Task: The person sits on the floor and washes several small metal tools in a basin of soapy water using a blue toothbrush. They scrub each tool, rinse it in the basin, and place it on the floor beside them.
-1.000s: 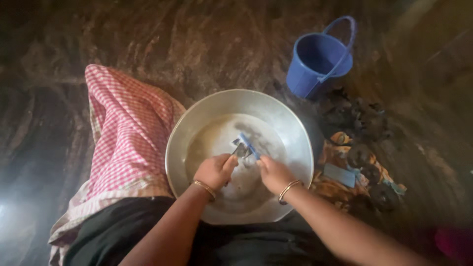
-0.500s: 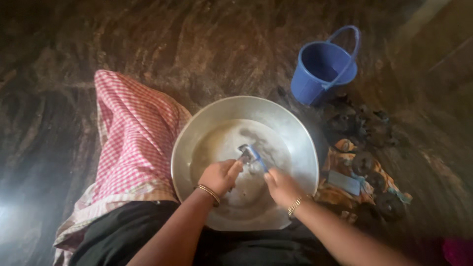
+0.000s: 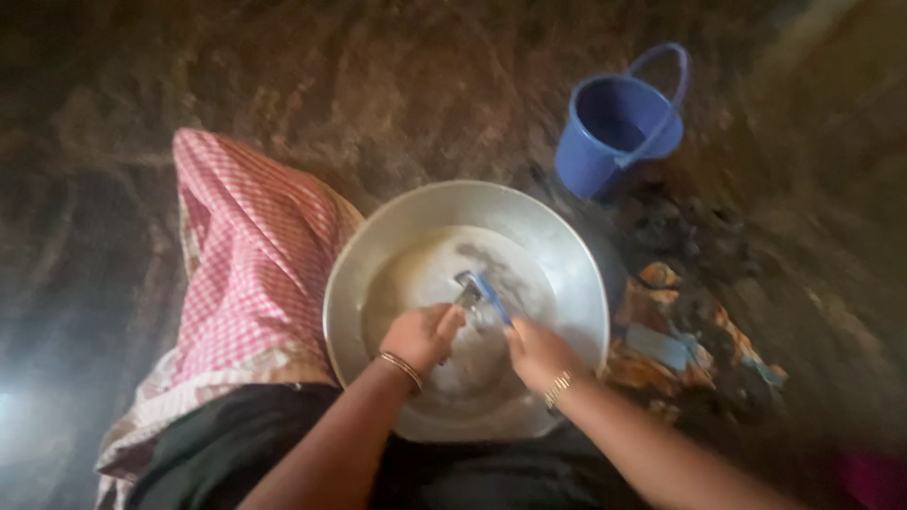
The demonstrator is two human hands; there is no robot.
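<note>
Brush (image 3: 489,295) sits gripped in closed right hand (image 3: 537,354) over basin (image 3: 378,255), left hand (image 3: 422,335) curled on something, steadying it

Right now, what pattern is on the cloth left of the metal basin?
The cloth is pink-and-white checked with a pale border, seen in the head view, beside the basin.

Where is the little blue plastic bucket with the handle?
In the head view, the blue plastic bucket stands on the dark floor at the upper right, just beyond the round metal basin and above the dark pile of things beside it.
</note>
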